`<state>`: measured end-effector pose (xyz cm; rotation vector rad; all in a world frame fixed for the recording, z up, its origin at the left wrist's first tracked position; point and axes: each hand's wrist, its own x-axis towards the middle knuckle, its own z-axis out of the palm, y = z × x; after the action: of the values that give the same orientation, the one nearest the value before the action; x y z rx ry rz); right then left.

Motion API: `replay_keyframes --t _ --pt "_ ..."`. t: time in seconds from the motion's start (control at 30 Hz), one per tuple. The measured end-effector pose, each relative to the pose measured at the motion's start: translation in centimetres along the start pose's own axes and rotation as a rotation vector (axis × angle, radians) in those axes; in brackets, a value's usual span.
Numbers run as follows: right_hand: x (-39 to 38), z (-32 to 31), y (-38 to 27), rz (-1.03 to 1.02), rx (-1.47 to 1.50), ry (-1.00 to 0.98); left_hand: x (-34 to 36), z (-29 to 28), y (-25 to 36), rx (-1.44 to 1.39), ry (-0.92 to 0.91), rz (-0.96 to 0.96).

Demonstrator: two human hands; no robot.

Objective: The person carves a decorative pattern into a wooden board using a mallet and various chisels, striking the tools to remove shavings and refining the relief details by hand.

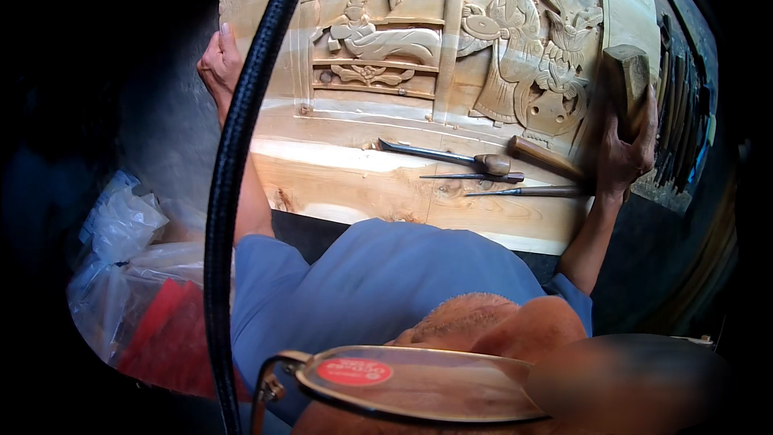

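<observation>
Red material shows through a clear plastic bag [121, 274] at your far left. Your left hand [219, 68] curls at the left edge of the carved wooden panel [447, 56], thumb raised; how firmly it grips, you can't tell from here. The panel lies in front of you, so steady it squarely from both sides. Three slim metal tools [435, 155] and a wooden handle [546, 159] rest on the plain wood below the figures; mind they don't roll. At the right edge, your right hand [628, 153] closes around a dark wooden block [626, 84]; keep that clear of the raised carving. For labels, a red oval sticker [354, 371] with pale lettering sits on the glasses [459, 383].
</observation>
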<state>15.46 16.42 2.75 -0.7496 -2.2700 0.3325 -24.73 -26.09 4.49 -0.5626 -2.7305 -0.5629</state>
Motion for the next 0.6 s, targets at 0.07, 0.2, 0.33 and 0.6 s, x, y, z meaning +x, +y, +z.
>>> replay_keyframes --t 0.07,0.2,0.33,0.6 --pt "-0.1 0.1 -0.1 -0.012 0.004 0.011 -0.1 -0.2 -0.3 0.0 0.004 -0.002" --pt "-0.3 0.0 0.0 -0.007 -0.003 0.01 0.0 0.0 -0.9 0.004 -0.006 -0.003" --pt "-0.2 -0.1 0.0 -0.029 0.015 0.012 -0.2 -0.1 -1.0 0.003 -0.028 -0.034" --pt "-0.5 -0.4 0.2 -0.049 0.026 0.019 -0.5 0.2 -1.0 -0.046 0.006 0.014"
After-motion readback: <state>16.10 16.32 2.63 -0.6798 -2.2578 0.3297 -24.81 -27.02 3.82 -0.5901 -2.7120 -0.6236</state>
